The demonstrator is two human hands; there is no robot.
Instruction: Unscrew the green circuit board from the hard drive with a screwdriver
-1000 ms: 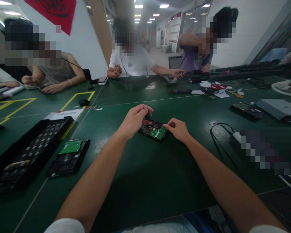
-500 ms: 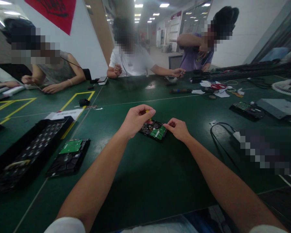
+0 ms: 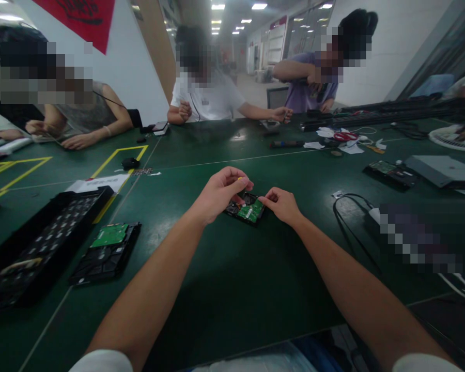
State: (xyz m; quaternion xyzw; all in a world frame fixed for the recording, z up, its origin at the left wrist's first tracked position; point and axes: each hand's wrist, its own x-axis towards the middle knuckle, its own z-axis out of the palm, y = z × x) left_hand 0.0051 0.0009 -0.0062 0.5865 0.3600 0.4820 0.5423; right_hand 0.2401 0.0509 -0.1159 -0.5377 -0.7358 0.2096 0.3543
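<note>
A black hard drive (image 3: 247, 210) with a green circuit board lies face up on the green table (image 3: 225, 279) in front of me. My left hand (image 3: 220, 192) is closed over the drive's left end, pinching a small tool with a yellow tip. My right hand (image 3: 281, 205) rests on the drive's right edge with its fingers curled, gripping it.
A second hard drive (image 3: 106, 249) lies at the left beside a long black tray (image 3: 34, 243). A black cable (image 3: 352, 227) loops at the right. Another drive (image 3: 389, 173) and a grey box (image 3: 442, 170) sit far right. Several people sit across the table.
My left hand has turned and shifted slightly right over the drive, and the tool's yellow tip has come into sight. My right hand has stayed on the drive's edge.
</note>
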